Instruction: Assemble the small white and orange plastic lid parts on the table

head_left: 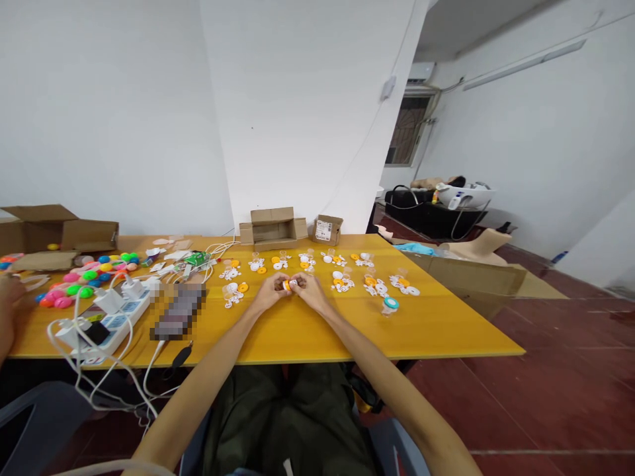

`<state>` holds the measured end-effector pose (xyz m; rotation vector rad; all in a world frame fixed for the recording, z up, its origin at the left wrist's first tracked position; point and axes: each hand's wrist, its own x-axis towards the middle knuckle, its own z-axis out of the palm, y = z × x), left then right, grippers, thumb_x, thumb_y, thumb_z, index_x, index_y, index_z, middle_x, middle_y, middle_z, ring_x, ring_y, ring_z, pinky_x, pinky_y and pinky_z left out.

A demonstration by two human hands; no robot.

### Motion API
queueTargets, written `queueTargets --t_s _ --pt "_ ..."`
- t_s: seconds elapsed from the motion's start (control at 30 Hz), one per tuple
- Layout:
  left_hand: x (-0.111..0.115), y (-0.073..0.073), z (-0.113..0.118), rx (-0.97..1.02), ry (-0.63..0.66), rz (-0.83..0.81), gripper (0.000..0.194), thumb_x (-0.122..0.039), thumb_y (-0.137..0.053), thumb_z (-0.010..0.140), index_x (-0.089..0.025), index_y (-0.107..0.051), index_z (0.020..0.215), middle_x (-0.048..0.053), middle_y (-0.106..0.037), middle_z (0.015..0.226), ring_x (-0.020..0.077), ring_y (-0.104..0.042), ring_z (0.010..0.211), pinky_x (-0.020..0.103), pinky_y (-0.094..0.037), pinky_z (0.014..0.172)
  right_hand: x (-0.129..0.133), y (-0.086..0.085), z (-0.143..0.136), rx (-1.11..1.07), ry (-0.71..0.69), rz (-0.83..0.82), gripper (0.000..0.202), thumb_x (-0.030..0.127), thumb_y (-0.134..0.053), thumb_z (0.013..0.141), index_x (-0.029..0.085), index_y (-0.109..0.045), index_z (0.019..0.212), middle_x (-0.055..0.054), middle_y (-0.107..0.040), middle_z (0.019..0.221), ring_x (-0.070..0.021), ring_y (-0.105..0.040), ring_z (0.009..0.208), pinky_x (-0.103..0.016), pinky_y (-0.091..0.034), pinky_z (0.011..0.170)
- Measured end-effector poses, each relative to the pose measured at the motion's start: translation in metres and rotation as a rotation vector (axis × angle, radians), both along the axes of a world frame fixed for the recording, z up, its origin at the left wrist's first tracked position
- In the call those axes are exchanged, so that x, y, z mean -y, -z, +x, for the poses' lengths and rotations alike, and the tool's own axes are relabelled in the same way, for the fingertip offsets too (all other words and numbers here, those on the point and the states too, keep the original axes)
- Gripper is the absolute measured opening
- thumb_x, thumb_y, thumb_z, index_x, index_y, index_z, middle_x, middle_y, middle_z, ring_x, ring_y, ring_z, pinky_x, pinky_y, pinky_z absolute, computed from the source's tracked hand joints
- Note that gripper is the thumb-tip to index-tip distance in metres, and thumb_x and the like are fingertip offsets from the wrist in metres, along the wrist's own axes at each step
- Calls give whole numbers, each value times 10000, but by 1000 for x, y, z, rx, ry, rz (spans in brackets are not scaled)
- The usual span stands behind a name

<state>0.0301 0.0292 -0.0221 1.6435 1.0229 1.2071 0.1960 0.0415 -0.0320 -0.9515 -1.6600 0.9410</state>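
Observation:
My left hand point(270, 292) and my right hand point(308, 291) meet above the middle of the table, both closed on one small orange-and-white round plastic piece point(290, 285). Fingers cover most of it, so its exact kind is unclear. Just beyond my hands lie small groups of white discs with holes, orange rings and clear cups, such as one group point(306, 261). Another group point(233, 295) is to the left of my left hand, and one more point(342, 282) is near my right hand. A teal-topped clear container point(389, 305) stands farther right.
The yellow table point(446, 330) ends at a front edge near my lap. On the left are a power strip point(116, 317) with tangled white cables, a pixelated phone-like object point(179, 312) and colourful balls point(74, 289). Open cardboard boxes point(274, 231) stand behind. A co-worker's arm point(6, 307) shows at far left.

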Motion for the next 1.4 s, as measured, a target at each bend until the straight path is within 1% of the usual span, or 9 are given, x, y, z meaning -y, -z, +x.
queueTargets --t_s 0.17,0.27,0.43,0.63,0.97,1.27,1.4 --pt "1 0 1 -5 7 -25 356 -305 -891 542 -187 -675 800 -12 -686 738 141 -604 671 266 -487 677 1 -1 -2 -45 4 -19 128 304 -712 688 216 -654 761 -22 -725 761 -198 -689 720 -347 -575 709" --pt "0 1 2 4 13 -39 379 -319 -900 525 -189 -668 795 -14 -683 719 147 -612 666 275 -496 679 3 -2 -3 -67 13 -25 104 278 -707 664 216 -657 731 -27 -735 748 -202 -696 719 -352 -577 719" --pt "1 2 2 6 39 -41 376 -334 -902 537 -189 -670 794 -1 -705 736 174 -660 711 309 -538 724 3 -2 -2 -102 -10 -41 97 276 -714 639 215 -681 707 -36 -748 730 -215 -710 715 -360 -583 713" --pt "2 1 2 -29 50 -37 379 -336 -899 556 -177 -674 816 -7 -711 745 173 -675 733 321 -552 769 -1 0 1 -124 -29 -69 132 278 -764 592 208 -703 685 -42 -763 740 -219 -723 726 -355 -586 737" --pt "1 3 0 -35 66 -15 312 -306 -880 581 -165 -690 785 12 -724 760 181 -687 749 324 -555 782 -6 3 4 -120 -37 -98 126 250 -772 574 202 -719 677 -48 -769 746 -219 -723 731 -347 -583 729" --pt "0 4 2 -18 85 -7 323 -319 -880 579 -169 -713 812 22 -740 774 189 -697 746 337 -568 781 -7 5 4 -125 -29 -119 138 249 -777 559 198 -706 666 -49 -766 741 -218 -723 725 -348 -585 725" --pt "-1 5 0 -24 90 -3 302 -311 -875 584 -167 -712 793 27 -743 778 191 -697 752 338 -567 785 -7 5 5 -136 -19 -135 150 241 -784 543 198 -696 656 -47 -765 738 -220 -728 733 -353 -587 738"
